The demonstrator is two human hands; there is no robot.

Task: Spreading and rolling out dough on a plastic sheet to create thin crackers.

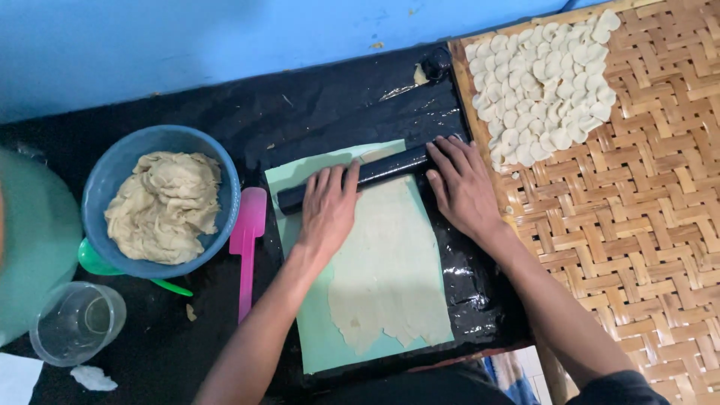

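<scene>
Head view, single entry, all places reckoned from the pale green rectangular mat (319, 341) at the middle of the black plastic-covered table (330, 105). On the mat I log a thin sheet of beige rolled dough (390, 277), covering most of its right and middle part and ragged at the near edge. Across the mat's far end lies a black cylindrical rolling pin (375, 172), tilted, its right end farther from me than its left. My left hand (328, 206) lies flat, fingers stretched out and together, fingertips on the pin's left half, palm over the dough sheet. My right hand (461, 187) lies flat too, fingers spread, fingertips on the pin's right end, heel at the mat's right edge; neither hand is closed around the pin, both press on it from above. Just left of the mat I note a pink plastic spatula (246, 244) lying lengthwise. Further left stands a round blue plastic bowl (225, 187) holding a lump of beige dough (165, 206), with a green plastic spoon (97, 261) showing from beneath its near side. Well left and nearer me sits a clear plastic cup (75, 322). Right of the mat lies a woven bamboo tray (645, 225), carrying at its far end a heap of small round pale dough discs (544, 82). Beyond the table, a blue wall (187, 45).
</scene>
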